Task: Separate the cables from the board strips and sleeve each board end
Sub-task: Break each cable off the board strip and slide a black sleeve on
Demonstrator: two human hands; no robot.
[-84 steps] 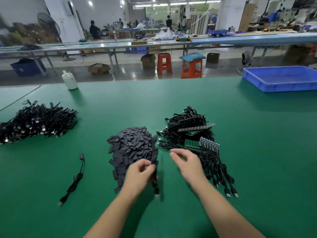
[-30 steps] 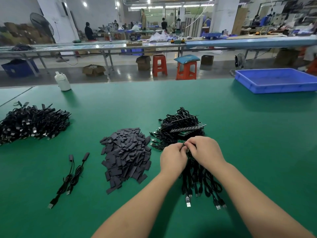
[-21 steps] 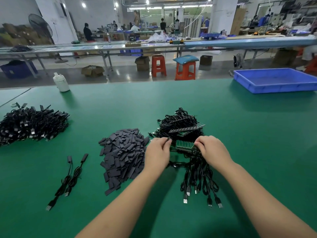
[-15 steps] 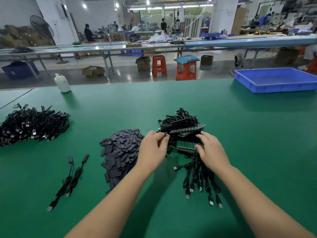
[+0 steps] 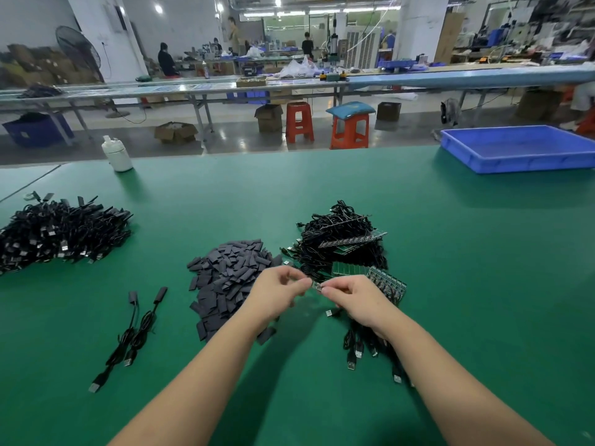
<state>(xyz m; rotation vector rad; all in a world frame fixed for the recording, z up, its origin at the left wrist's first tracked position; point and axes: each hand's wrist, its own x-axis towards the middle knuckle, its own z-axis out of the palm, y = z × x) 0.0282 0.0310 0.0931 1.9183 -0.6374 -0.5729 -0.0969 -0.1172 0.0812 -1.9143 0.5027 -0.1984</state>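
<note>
Between our two hands a small board end sits pinched, just in front of the sleeve pile and the board strips. We judge it could snap crookedly or slip if we twist unevenly. Left hand and right hand meet fingertip to fingertip, both narrowly closed on it.

A green table is seen, with dark grey sleeves heaped, black cables piled, green board strips shown, a blue tray and orange stools noted.
</note>
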